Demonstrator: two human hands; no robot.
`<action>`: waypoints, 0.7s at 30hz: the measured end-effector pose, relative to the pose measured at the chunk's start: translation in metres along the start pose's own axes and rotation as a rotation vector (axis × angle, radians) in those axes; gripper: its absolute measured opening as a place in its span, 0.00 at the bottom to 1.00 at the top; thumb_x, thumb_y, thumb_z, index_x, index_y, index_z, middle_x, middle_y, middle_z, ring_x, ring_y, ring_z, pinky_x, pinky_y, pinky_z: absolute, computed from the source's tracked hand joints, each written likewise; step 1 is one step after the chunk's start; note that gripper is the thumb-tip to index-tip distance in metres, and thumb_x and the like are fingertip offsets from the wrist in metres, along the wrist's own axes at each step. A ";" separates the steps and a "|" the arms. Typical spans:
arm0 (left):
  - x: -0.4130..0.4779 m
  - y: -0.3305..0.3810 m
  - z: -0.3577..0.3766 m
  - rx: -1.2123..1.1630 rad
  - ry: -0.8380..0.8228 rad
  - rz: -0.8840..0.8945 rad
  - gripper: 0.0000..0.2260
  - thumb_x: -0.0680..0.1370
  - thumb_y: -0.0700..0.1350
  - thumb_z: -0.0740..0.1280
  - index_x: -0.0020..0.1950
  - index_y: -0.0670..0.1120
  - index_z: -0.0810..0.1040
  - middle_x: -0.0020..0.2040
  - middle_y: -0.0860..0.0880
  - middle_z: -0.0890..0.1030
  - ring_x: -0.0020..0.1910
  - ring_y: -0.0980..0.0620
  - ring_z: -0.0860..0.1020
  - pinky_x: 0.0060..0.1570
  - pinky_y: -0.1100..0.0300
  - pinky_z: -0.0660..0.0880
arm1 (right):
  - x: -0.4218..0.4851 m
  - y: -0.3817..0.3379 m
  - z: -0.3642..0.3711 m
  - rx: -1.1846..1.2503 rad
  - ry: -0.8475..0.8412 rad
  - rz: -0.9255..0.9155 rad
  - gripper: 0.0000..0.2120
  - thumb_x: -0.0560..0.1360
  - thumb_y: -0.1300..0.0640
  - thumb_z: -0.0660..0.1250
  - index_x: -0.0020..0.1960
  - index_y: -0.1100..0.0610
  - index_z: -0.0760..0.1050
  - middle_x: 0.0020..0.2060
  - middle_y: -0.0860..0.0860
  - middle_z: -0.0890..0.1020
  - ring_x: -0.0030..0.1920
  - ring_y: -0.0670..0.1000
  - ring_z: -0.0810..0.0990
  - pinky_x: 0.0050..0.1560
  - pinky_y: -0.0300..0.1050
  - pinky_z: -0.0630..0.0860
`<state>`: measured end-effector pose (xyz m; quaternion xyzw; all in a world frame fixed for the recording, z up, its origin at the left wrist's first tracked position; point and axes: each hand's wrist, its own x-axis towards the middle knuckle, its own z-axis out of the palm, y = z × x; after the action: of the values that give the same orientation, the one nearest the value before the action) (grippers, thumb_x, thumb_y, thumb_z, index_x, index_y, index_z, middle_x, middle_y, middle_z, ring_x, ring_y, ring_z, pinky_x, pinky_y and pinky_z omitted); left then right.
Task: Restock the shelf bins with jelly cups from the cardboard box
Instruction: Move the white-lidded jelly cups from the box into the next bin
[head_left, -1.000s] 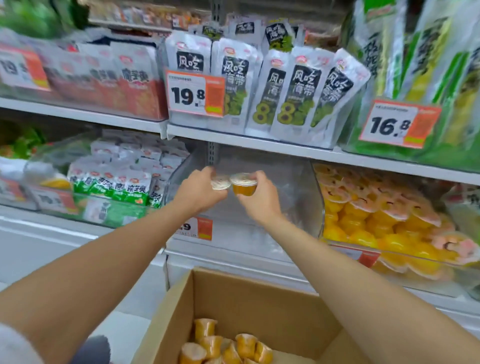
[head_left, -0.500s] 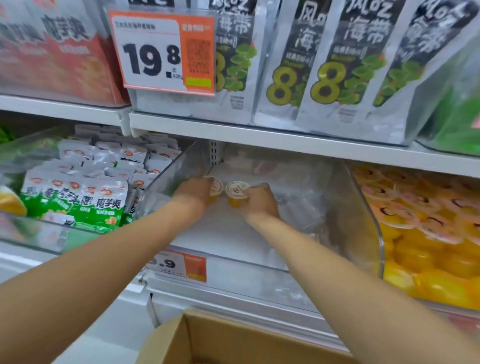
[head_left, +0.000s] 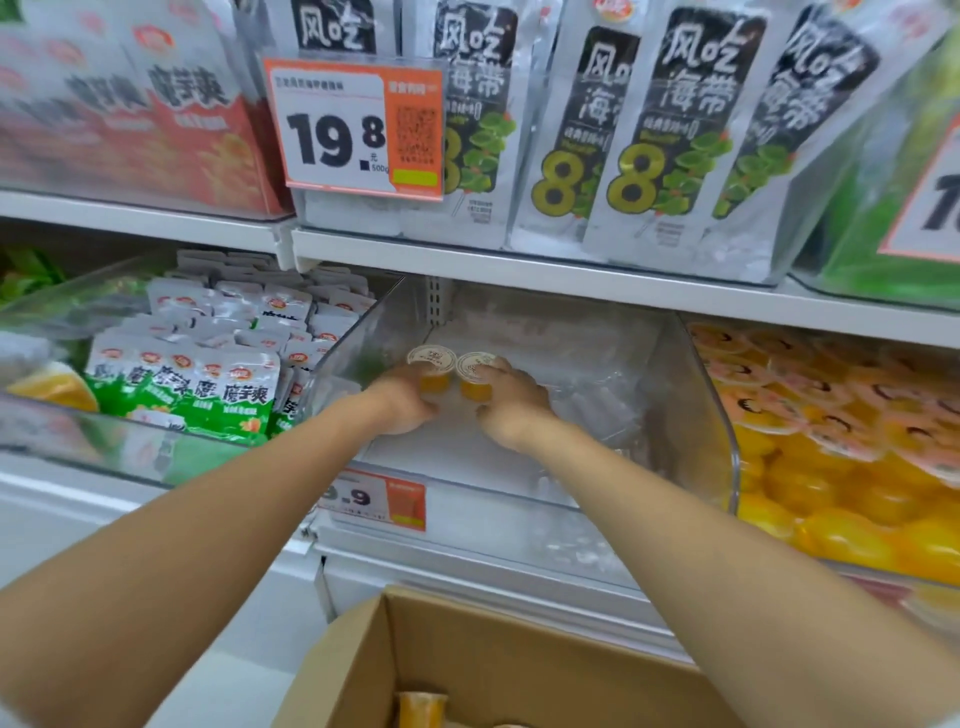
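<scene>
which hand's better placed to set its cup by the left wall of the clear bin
Left, most likely. The left hand holds its jelly cup nearer the clear bin's left wall. The right hand, holding the second jelly cup, lies on the far side and would have to cross over.

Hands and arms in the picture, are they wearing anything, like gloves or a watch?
No. The left hand and right hand are bare: no gloves, and no rings that I can see. The left arm and right arm are bare too, with no sleeves, watch or bracelet in view.
</scene>
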<state>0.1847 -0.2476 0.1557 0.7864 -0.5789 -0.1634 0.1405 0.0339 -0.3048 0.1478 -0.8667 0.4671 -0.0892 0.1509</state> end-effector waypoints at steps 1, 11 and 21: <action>-0.010 0.002 -0.002 0.000 0.024 0.003 0.21 0.77 0.43 0.66 0.70 0.43 0.70 0.66 0.42 0.74 0.62 0.44 0.75 0.60 0.56 0.73 | -0.011 -0.003 -0.007 0.006 0.063 -0.023 0.26 0.77 0.58 0.61 0.74 0.52 0.64 0.75 0.53 0.62 0.72 0.58 0.64 0.71 0.49 0.63; -0.167 0.061 0.017 -0.155 0.444 0.101 0.02 0.71 0.45 0.63 0.39 0.49 0.70 0.37 0.49 0.79 0.38 0.44 0.75 0.37 0.55 0.72 | -0.167 -0.009 -0.018 0.071 0.516 -0.214 0.04 0.71 0.62 0.62 0.44 0.56 0.70 0.41 0.50 0.74 0.40 0.57 0.74 0.37 0.51 0.71; -0.212 -0.035 0.194 0.118 -0.337 -0.172 0.08 0.76 0.47 0.65 0.52 0.45 0.76 0.51 0.47 0.79 0.50 0.46 0.79 0.43 0.56 0.75 | -0.270 0.077 0.144 0.064 -0.267 0.078 0.16 0.75 0.56 0.62 0.62 0.54 0.74 0.56 0.52 0.75 0.57 0.54 0.76 0.54 0.44 0.71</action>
<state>0.0749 -0.0404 -0.0146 0.8013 -0.5335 -0.2700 -0.0191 -0.1317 -0.0935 -0.0182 -0.8468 0.4731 0.0180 0.2424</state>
